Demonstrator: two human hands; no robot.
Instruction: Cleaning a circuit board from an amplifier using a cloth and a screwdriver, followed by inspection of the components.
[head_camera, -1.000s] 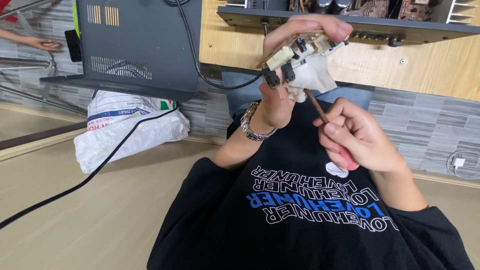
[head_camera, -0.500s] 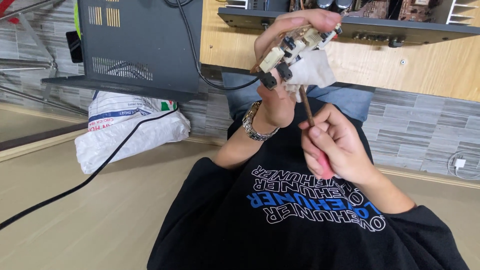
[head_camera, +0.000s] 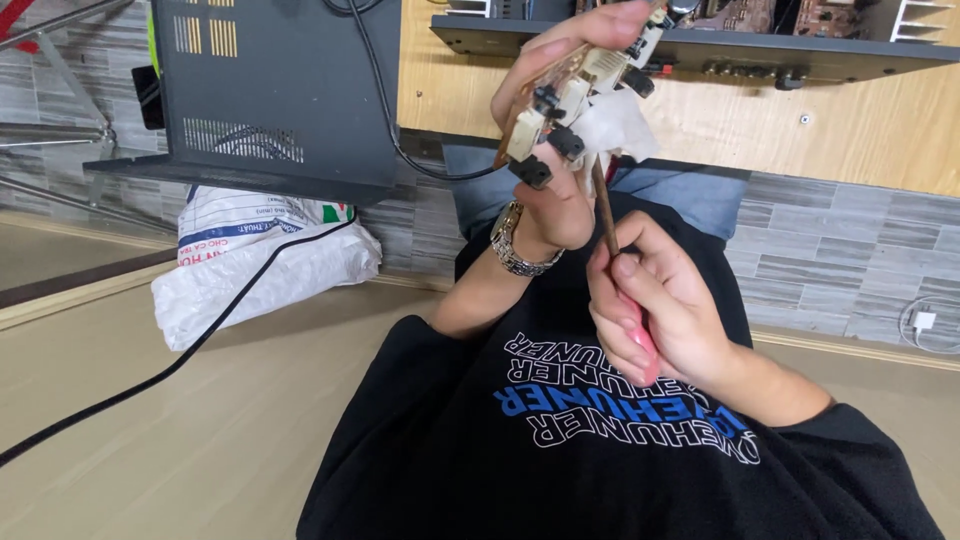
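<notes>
At far left, a white woven sack (head_camera: 262, 262) lies crumpled on the smooth beige floor (head_camera: 150, 440), with a black cable (head_camera: 170, 365) running across it. Above stands a dark grey metal equipment case (head_camera: 285, 95) with vent slots, upside down in this view. Left hand (head_camera: 560, 190), wearing a metal link watch (head_camera: 518, 242) at the wrist, has its fingers closed around a small circuit board assembly (head_camera: 580, 90): cream plastic blocks, black knobs, brown board edge. The assembly is held up in front of the chest, its long axis running diagonally from lower left to upper right. A wad of white tissue (head_camera: 620, 130) sits against its underside. Right hand (head_camera: 660, 310) has its fingers wrapped firmly about a screwdriver (head_camera: 612, 235), pink handle low, thin brown shaft pointing upward and slightly left, tip meeting the assembly beside the tissue. Black printed T-shirt (head_camera: 620, 450) below. At upper right, a pale wooden panel (head_camera: 850, 130) carries an open metal chassis (head_camera: 800, 45)
</notes>
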